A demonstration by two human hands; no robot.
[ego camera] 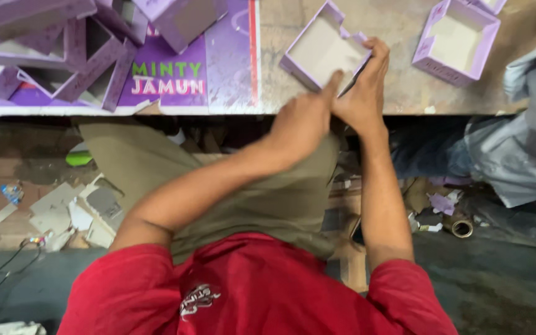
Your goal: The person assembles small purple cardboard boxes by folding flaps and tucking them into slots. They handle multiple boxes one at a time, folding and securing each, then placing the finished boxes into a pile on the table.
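Evidently the near corner of the purple tray (321, 53) is being pressed, so firm, even pressure with the tray kept flat on the workbench (398, 93) looks best (a skewed push could crease the wall). Left hand (302, 121) and right hand (362, 93) sit together, fingers closed on that corner, the tray just beyond them.

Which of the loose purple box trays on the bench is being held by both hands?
The purple tray at centre, gripped by left hand and right hand; the tray to the right lies untouched.
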